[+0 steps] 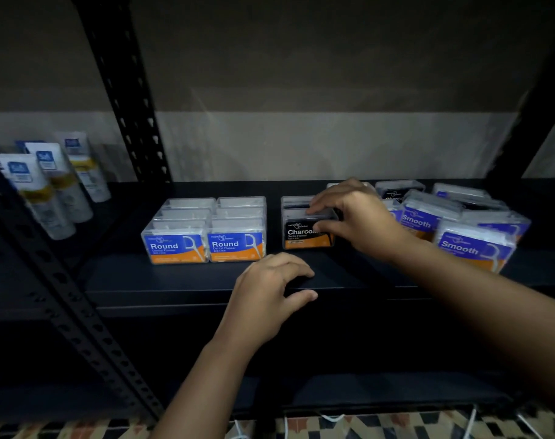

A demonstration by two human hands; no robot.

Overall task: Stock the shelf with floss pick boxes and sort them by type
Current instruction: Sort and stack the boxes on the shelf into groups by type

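Note:
On the dark shelf, two neat rows of blue and orange "Round" floss pick boxes stand left of centre. Just right of them is a short row of black "Charcoal" boxes. My right hand grips the front Charcoal box, fingers over its top and thumb on its front. My left hand rests on the shelf's front edge, fingers curled over the lip, holding nothing. A loose pile of "Smooth" boxes, with another Charcoal box behind, lies at the right.
Several white tubes with blue labels stand on the neighbouring shelf at the left. A black perforated upright post rises behind the Round boxes, and another slants down at the lower left. A patterned floor shows below.

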